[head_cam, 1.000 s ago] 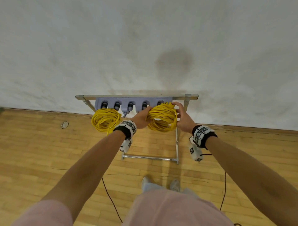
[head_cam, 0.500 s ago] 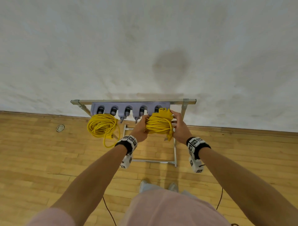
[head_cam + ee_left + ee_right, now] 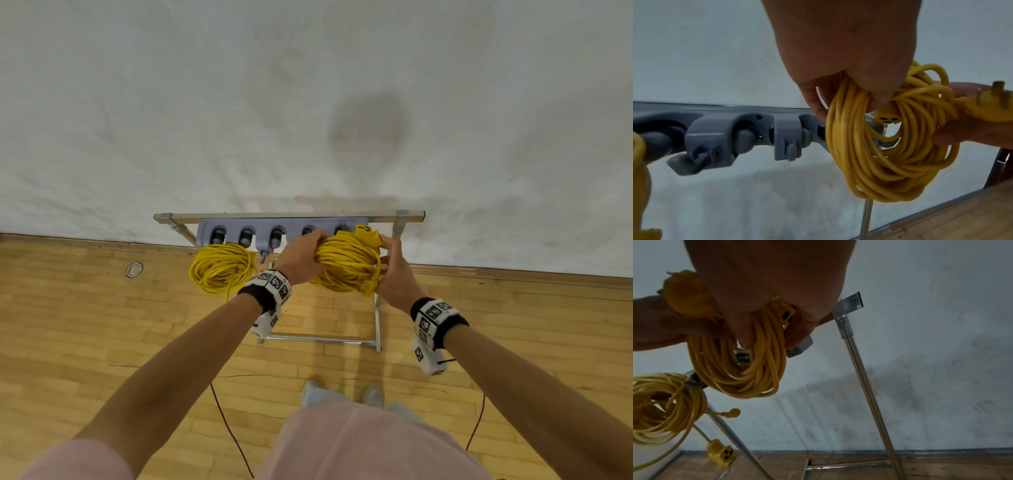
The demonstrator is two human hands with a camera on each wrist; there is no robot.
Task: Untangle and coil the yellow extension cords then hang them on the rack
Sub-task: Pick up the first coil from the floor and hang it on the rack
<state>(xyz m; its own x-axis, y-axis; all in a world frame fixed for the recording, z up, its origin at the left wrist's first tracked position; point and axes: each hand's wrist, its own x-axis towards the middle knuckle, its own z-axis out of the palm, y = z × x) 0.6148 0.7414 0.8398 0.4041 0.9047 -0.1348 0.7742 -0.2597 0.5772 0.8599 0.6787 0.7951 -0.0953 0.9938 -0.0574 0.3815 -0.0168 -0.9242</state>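
A coiled yellow extension cord (image 3: 346, 263) (image 3: 888, 164) (image 3: 740, 369) is held between both hands at the right end of the grey hook strip (image 3: 270, 233) (image 3: 731, 138) on the metal rack (image 3: 291, 216). My left hand (image 3: 301, 255) (image 3: 844, 53) grips the coil's left side. My right hand (image 3: 394, 270) (image 3: 764, 288) grips its right side, near the yellow plug (image 3: 990, 105) and socket end (image 3: 787, 313). A second yellow coil (image 3: 221, 267) (image 3: 663, 407) hangs from the strip's left hooks, its socket end (image 3: 721, 457) dangling.
The rack's legs (image 3: 865, 381) and floor bar (image 3: 322, 339) stand on the wooden floor against a white wall. A thin dark cable (image 3: 229, 431) runs over the floor near my feet. A round metal floor fitting (image 3: 134, 269) lies to the left.
Both hands have kept their grip on the coil at the strip's right end, shifting it slightly while the camera view moved. The hung coil has stayed in place.
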